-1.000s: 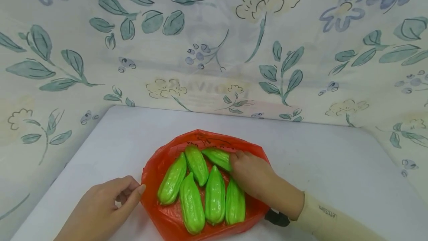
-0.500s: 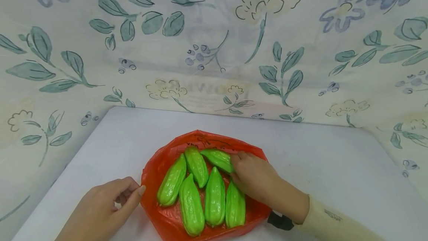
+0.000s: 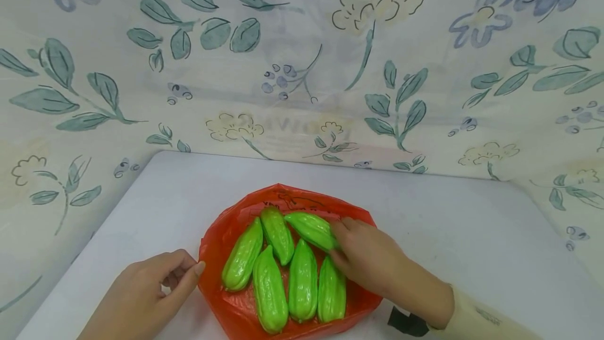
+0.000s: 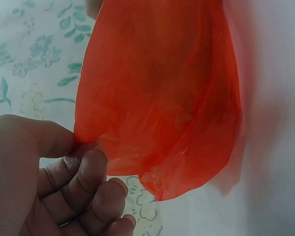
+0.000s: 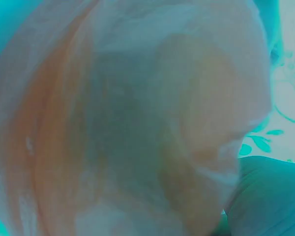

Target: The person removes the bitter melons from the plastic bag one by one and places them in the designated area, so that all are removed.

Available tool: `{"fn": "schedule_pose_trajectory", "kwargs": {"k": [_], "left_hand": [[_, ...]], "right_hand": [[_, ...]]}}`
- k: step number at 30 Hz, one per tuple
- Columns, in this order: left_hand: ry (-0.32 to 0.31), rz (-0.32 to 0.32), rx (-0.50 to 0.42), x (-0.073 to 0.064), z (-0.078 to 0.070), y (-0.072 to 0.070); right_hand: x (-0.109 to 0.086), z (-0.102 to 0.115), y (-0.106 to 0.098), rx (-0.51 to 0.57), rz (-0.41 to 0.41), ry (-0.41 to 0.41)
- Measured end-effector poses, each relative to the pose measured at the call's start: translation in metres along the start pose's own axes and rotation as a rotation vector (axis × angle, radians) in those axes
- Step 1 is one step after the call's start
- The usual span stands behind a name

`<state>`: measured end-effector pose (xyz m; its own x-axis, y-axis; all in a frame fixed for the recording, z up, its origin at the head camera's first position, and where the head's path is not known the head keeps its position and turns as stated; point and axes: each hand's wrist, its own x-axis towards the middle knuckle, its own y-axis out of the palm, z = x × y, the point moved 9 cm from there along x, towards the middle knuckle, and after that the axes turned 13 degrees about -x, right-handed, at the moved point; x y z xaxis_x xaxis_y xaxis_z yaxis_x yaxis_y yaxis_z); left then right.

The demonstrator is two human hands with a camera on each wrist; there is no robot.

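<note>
L hand [image 3: 146, 287] pinches red bag [image 3: 214, 240] at rim, prob. to keep mouth wide; R hand [image 3: 370, 253] inside, fingers at back-right veg [image 3: 309, 227], can't tell if gripping.

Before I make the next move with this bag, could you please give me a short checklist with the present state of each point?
1. Bag steadied: ok; the left hand pinches the rim of the red bag.
2. Bag mouth open: ok; the head view looks straight into it.
3. Six green vegetables in the bag: ok; all six show there.
4. Firm grip by the right hand on the far-side vegetable: cannot tell; the hand covers that vegetable's right end.
5. Clear right wrist view: not ok; hazy material fills most of the picture.
</note>
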<state>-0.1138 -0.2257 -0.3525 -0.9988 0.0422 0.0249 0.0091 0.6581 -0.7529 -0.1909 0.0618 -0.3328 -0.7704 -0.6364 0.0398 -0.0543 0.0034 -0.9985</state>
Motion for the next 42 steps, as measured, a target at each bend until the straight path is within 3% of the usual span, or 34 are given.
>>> {"fn": "schedule_pose_trajectory", "kwargs": {"k": [13, 22, 32, 42], "left_hand": [[0.005, -0.003, -0.003, 0.0, 0.001, 0.0], [0.055, -0.05, -0.018, -0.002, -0.004, -0.003], [0.003, 0.006, 0.004, 0.001, 0.002, 0.0], [-0.036, 0.036, 0.004, 0.001, 0.006, 0.0]], "right_hand": [[-0.015, -0.002, -0.01, 0.024, -0.014, 0.012], [-0.029, -0.008, -0.017, 0.052, -0.025, 0.063], [-0.047, -0.014, -0.022, 0.074, -0.087, 0.03], [-0.066, -0.033, -0.03, 0.09, -0.115, 0.133]]}}
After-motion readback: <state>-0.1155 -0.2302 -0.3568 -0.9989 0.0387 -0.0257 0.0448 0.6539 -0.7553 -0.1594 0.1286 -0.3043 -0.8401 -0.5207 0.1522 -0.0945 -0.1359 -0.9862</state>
